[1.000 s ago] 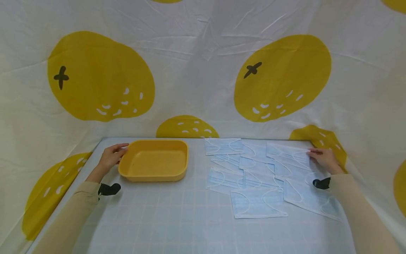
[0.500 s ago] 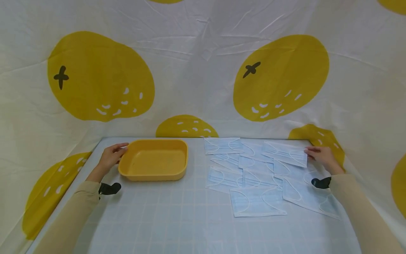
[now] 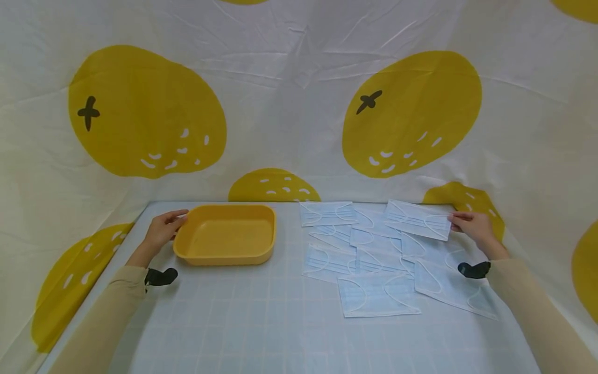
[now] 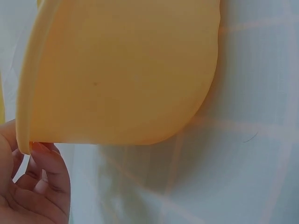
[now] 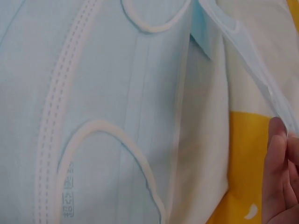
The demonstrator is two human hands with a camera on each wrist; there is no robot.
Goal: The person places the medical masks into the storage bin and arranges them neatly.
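Newly: one face mask (image 3: 418, 220), at far right of spread, shifted left and raised, right edge pinched by right hand (image 3: 475, 228). Apparently separating from overlapping masks (image 3: 377, 295) flat on table (image 3: 224, 322) (left end's contact unclear). Left hand (image 3: 161, 232): gripping yellow tray (image 3: 224, 259), unmoved, at left edge.
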